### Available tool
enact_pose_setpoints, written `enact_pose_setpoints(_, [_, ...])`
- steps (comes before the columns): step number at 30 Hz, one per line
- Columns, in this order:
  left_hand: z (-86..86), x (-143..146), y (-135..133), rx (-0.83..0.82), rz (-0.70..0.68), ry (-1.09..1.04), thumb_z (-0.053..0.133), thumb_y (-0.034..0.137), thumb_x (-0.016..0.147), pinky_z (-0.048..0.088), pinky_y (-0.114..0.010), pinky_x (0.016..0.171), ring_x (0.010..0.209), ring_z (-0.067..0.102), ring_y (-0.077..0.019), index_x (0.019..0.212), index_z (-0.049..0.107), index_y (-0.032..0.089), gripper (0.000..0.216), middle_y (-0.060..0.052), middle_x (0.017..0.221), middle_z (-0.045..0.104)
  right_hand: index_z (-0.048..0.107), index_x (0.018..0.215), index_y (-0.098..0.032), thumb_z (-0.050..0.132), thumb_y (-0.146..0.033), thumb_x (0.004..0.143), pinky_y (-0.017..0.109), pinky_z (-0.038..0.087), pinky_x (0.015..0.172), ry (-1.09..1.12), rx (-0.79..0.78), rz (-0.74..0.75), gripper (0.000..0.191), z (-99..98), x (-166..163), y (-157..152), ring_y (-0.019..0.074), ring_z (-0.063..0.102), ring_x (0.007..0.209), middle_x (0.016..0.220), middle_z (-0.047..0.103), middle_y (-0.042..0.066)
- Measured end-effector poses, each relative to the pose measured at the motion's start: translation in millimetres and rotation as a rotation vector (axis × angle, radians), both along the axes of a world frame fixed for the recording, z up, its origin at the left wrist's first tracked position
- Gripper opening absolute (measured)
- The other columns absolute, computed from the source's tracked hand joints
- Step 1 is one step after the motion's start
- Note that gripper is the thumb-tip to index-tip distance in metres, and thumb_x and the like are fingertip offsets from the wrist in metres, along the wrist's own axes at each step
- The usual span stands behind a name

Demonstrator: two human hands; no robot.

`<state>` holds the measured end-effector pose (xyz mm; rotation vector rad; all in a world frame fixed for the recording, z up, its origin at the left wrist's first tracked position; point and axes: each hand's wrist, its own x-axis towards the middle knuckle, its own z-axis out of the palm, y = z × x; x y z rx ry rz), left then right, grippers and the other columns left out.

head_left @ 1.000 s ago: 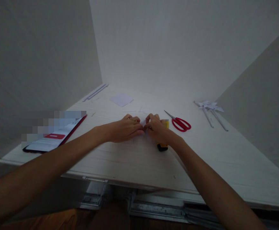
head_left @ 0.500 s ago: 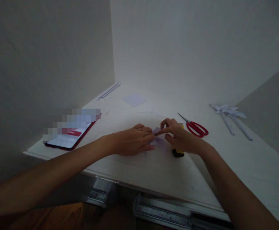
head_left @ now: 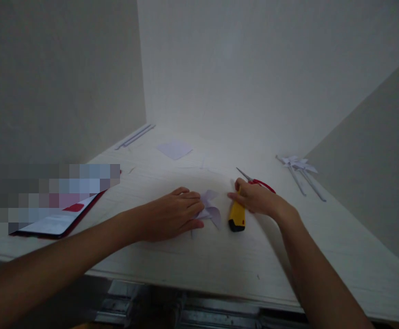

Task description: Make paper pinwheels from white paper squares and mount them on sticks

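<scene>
Leaving the folded paper (head_left: 209, 209), the right hand (head_left: 256, 199) has gone rightward to the yellow knife (head_left: 236, 215), while the left hand (head_left: 172, 215) stays on the paper. Far left, a red-edged phone (head_left: 53, 224) lies close to the front-left edge of the counter (head_left: 220, 260). Behind it, thin white strips (head_left: 135, 135) rest by the back wall, with a paper square (head_left: 174, 149) just right of them. The left hand lies flat, fingers together, pinning the paper's left part mid-counter. A narrow gap separates paper and knife. The right hand curls over the knife's far end; whether it grips cannot be told. Red scissors (head_left: 263, 183) show just behind it. Paper pinwheels (head_left: 300, 165) lie far right, near the side wall. Open counter runs between both hands and the front edge.
</scene>
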<state>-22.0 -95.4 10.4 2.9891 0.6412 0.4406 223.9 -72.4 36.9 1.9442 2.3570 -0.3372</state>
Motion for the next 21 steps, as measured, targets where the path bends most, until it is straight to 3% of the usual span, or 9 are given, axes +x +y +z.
enact_pose_setpoints(3, [0.6, 0, -2, 0.011, 0.006, -0.026, 0.031, 0.034, 0.091, 0.031, -0.033, 0.088, 0.095, 0.052, -0.0181, 0.099, 0.051, 0.016, 0.028, -0.008, 0.096, 0.059, 0.053, 0.097, -0.017, 0.047, -0.034, 0.079, 0.025, 0.033, 0.05, -0.133, 0.09, -0.011, 0.025, -4.3, -10, -1, 0.0188, 0.057, 0.064, 0.077, 0.063, 0.01])
enact_pose_setpoints(6, [0.7, 0, -2, 0.025, 0.015, -0.038, 0.033, 0.033, 0.091, 0.031, -0.034, 0.089, 0.095, 0.052, -0.018, 0.1, 0.051, 0.016, 0.027, -0.008, 0.097, 0.059, 0.056, 0.09, -0.019, 0.043, -0.019, 0.076, 0.023, 0.032, 0.048, -0.041, 0.067, -0.015, 0.019, -1.7, -9, 0, 0.0143, 0.054, 0.056, 0.072, 0.061, 0.006])
enact_pose_setpoints(9, [0.4, -1, -2, 0.024, 0.015, -0.036, 0.033, 0.031, 0.091, 0.03, -0.033, 0.088, 0.095, 0.052, -0.0177, 0.102, 0.051, 0.016, 0.026, -0.008, 0.099, 0.059, 0.058, 0.079, -0.016, 0.037, -0.019, 0.078, 0.021, 0.033, 0.043, 0.315, 0.061, -0.101, 0.021, 6.0, -4, 5, 0.0094, 0.046, 0.044, 0.06, 0.054, 0.002])
enact_pose_setpoints(15, [-1.1, -1, -3, 0.008, 0.024, -0.009, 0.028, 0.031, 0.092, 0.024, -0.038, 0.09, 0.099, 0.051, -0.0196, 0.104, 0.049, 0.014, 0.029, -0.01, 0.105, 0.057, 0.055, 0.074, -0.015, 0.043, -0.022, 0.078, 0.015, 0.039, 0.04, 1.506, 0.01, -0.353, 0.015, 25.9, 24, 18, 0.0066, 0.049, 0.043, 0.053, 0.051, -0.002])
enact_pose_setpoints(17, [-1.1, -2, -4, 0.008, 0.031, 0.003, 0.027, 0.032, 0.092, 0.022, -0.04, 0.089, 0.1, 0.05, -0.0203, 0.104, 0.049, 0.014, 0.03, -0.011, 0.107, 0.057, 0.054, 0.07, -0.014, 0.042, -0.018, 0.078, 0.01, 0.036, 0.039, 1.692, 0.043, -0.408, 0.015, 27.1, 36, 22, 0.0034, 0.049, 0.044, 0.051, 0.05, -0.005])
enact_pose_setpoints(21, [0.9, -2, -7, 0.011, 0.045, 0.029, 0.026, 0.032, 0.093, 0.022, -0.041, 0.089, 0.1, 0.051, -0.0206, 0.102, 0.049, 0.014, 0.03, -0.011, 0.105, 0.058, 0.058, 0.076, -0.012, 0.032, -0.016, 0.084, 0.005, 0.036, 0.042, 1.781, 0.114, -0.372, 0.027, 20.8, 47, 28, 0.002, 0.061, 0.067, 0.066, 0.06, -0.002])
